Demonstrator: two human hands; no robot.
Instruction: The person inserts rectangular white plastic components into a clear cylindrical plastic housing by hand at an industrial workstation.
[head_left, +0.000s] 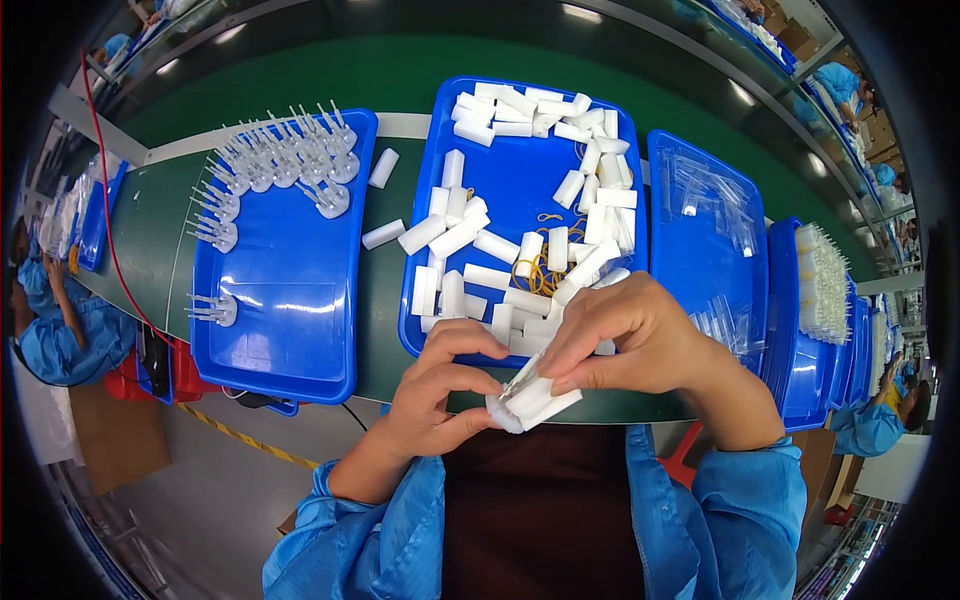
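Note:
Close to my body, just over the table's front edge, both hands meet at one small assembly. My left hand is closed, thumb and fingertips pinching a whitish rounded piece. From the other side, my right hand grips a white foam block with a lengthwise groove or gap, pressed against that piece. Something thin and clear shows between the two, partly covered by my fingers. Right beyond my hands, a blue tray carries many white foam blocks and a tangle of yellowish rubber bands.
To the left, another blue tray bears pronged whitish pieces. Two loose foam blocks lie between trays. A right-hand tray has clear plastic strips. Stacked bins stand farther right. Co-workers in blue sit at both sides.

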